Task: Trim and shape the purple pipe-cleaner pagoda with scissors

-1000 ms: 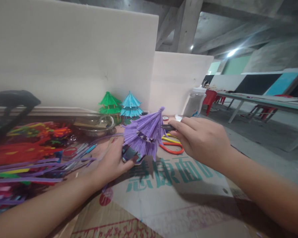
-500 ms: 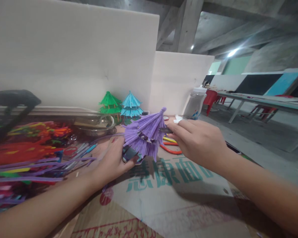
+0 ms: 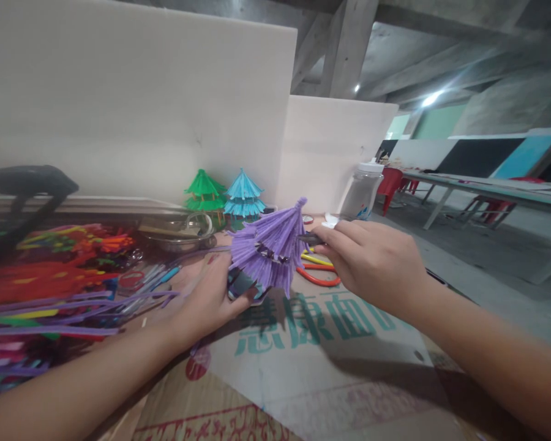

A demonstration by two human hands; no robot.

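A purple pavilion model [image 3: 275, 242] made of fuzzy pipe cleaners, with two tiers of roof, is tilted in front of me, its tip pointing up and right. My left hand [image 3: 215, 288] is closed around its dark base, thumb at the front. My right hand [image 3: 370, 257] pinches a slim dark pointed tool [image 3: 308, 239], whose tip meets the right edge of the upper roof; its exact kind is too blurred to tell. Behind stand a green pavilion model [image 3: 204, 193] and a light blue pavilion model [image 3: 244, 195], both upright.
Loose purple pipe cleaners [image 3: 73, 303] and red ones lie at left, near a metal bowl [image 3: 174, 236]. Orange-handled pliers or scissors [image 3: 321, 280] lie behind my right hand. A clear bottle [image 3: 363, 190] stands at the back. Printed cardboard [image 3: 321, 380] covers the table.
My right hand and the dark tool have shifted very slightly to the right. The purple pavilion model and my left hand are almost unmoved.
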